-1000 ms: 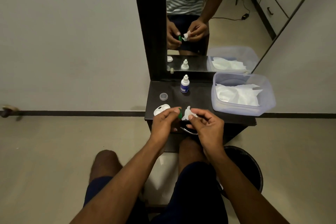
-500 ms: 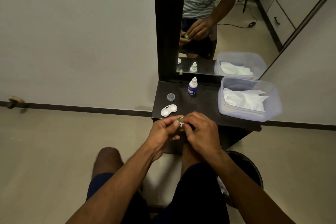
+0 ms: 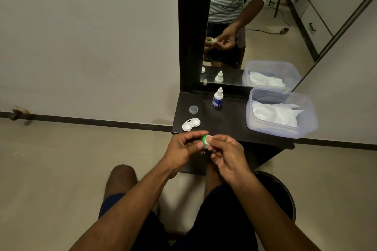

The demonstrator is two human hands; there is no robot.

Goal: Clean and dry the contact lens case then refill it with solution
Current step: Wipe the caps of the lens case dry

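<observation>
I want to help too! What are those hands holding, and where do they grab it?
The left hand pinches a small green cap by its rim. The right hand presses a bit of white tissue into it with its fingertips.

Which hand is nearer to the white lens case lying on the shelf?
Left. The left hand is just in front of the lens case; the right hand is farther, off to its right.
</observation>
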